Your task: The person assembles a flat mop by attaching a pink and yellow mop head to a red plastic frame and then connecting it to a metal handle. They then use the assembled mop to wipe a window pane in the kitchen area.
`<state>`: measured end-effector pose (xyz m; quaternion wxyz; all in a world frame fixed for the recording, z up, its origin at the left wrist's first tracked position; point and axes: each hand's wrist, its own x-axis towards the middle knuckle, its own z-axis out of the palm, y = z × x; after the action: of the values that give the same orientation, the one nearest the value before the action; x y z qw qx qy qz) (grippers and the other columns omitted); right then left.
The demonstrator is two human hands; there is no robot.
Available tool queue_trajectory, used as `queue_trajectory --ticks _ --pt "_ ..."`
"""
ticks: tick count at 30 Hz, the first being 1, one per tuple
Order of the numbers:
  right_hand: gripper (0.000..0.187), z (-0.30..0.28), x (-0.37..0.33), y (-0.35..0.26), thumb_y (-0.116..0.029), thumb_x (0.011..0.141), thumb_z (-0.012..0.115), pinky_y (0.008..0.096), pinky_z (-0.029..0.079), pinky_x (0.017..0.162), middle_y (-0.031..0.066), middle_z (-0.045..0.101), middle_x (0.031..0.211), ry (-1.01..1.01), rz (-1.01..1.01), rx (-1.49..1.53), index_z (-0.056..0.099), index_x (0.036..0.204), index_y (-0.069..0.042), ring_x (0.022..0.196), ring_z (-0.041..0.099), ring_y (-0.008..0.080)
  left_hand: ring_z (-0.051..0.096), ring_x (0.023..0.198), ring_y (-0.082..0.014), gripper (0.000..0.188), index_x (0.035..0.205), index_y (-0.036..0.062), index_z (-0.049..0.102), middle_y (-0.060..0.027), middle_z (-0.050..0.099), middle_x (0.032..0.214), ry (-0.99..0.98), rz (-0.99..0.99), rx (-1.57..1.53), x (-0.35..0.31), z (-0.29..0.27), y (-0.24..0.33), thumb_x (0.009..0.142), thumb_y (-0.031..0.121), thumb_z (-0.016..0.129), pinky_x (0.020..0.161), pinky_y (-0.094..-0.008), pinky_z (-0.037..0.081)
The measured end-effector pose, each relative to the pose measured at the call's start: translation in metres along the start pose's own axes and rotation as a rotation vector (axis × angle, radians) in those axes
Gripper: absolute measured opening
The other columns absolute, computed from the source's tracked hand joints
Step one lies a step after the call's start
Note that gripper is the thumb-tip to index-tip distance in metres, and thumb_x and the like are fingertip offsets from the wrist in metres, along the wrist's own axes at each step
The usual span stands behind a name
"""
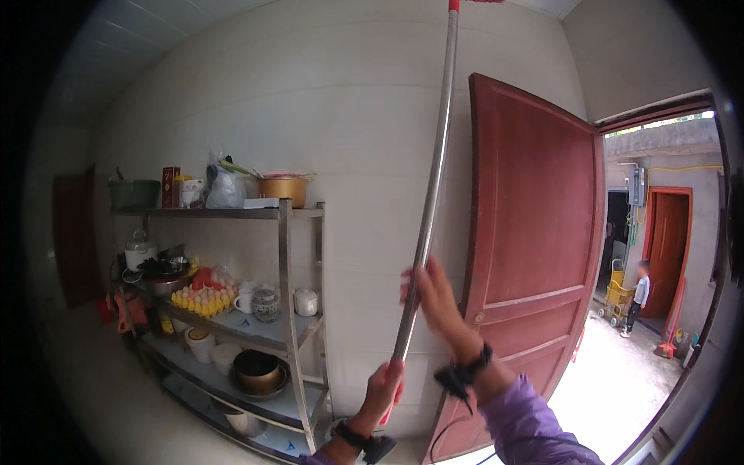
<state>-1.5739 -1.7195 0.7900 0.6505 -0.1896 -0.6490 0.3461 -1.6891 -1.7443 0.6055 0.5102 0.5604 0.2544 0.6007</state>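
A long silver metal pole point(440, 147) runs up in front of the pale tiled wall, leaning slightly to the right. Its upper end carries a red fitting point(454, 5), and the head above is mostly cut off by the frame edge near the ceiling, so its kind cannot be made out. Down at the red lower end of the pole, my left hand point(380, 391) is closed round it. Higher up, my right hand point(435, 298) wraps the bare metal, with fingertips showing on the pole's left side. Both wrists wear dark bands.
A metal shelf rack point(288, 263) on the left holds pots, an egg tray point(203, 301), jars and bags. To the right, a dark red door point(535, 209) stands ajar. Beyond the doorway are a small person point(640, 298), a yellow cart point(617, 293) and a red broom point(668, 345).
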Motion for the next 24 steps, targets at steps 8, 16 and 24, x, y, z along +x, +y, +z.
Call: queue_trajectory --ticks 8,16,24 --pt "0.021 0.04 0.247 -0.046 -0.024 0.099 0.046 0.0308 0.049 0.047 0.007 0.052 0.08 0.101 -0.154 -0.109 0.043 0.108 -0.005 0.056 0.05 0.0128 0.042 0.038 -0.013 0.053 0.082 0.0101 0.048 -0.0024 0.047 0.056 -0.127 0.061 -0.111 0.185 -0.008 0.144 0.092 0.062 0.045 0.036 -0.0279 0.036" --pt "0.021 0.065 0.278 0.05 -0.025 0.097 0.049 0.0316 0.048 0.044 0.0072 0.051 0.079 0.099 -0.088 -0.12 0.044 0.105 -0.006 0.057 0.051 0.0138 0.042 0.036 -0.0156 0.057 0.081 0.0119 0.046 -0.0033 0.045 0.054 -0.081 -0.087 -0.108 0.216 -0.073 0.103 0.088 0.068 0.045 0.036 -0.0308 0.035" --pt "0.017 0.074 0.097 0.176 -0.019 0.098 0.048 0.0277 0.05 0.047 0.0034 0.051 0.078 0.005 -0.046 -0.033 0.043 0.11 -0.008 0.056 0.054 0.0105 0.045 0.038 -0.017 0.056 0.081 0.0096 0.05 -0.0045 0.048 0.054 -0.005 -0.284 0.0 0.074 -0.14 -0.045 0.094 0.062 0.037 0.037 -0.032 0.04"
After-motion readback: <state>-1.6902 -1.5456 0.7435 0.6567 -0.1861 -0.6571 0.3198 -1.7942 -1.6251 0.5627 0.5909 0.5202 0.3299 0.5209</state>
